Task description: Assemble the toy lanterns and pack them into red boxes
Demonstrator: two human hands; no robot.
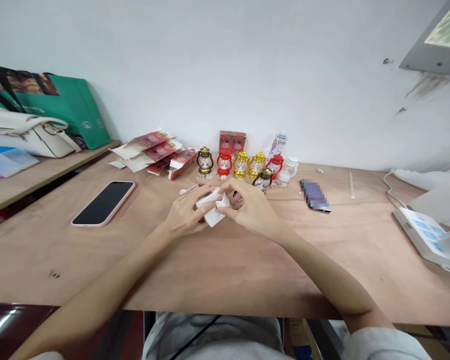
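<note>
L hand (187,211) grips a small white cardboard box (213,218) w/ open flaps, approx. mid-table in front of mini lanterns (242,166) in red, gold, white & dark bronze; R hand (254,207) pinches a flap btwn thumb & fingertips. A pile of red-&-white printed cartons (158,151) lies back-left on the brown wooden table (225,272), w/ a pink-edged black-screened phone (104,204) nearer, L of the hands.

Via remote feed I see a wht-flapped carton (213,219); behind it, red lantern (224,164) & gold lantern (241,165); L of it, pink-rimmed blk phone (105,204); far L of it, grn bag (78,102).
</note>
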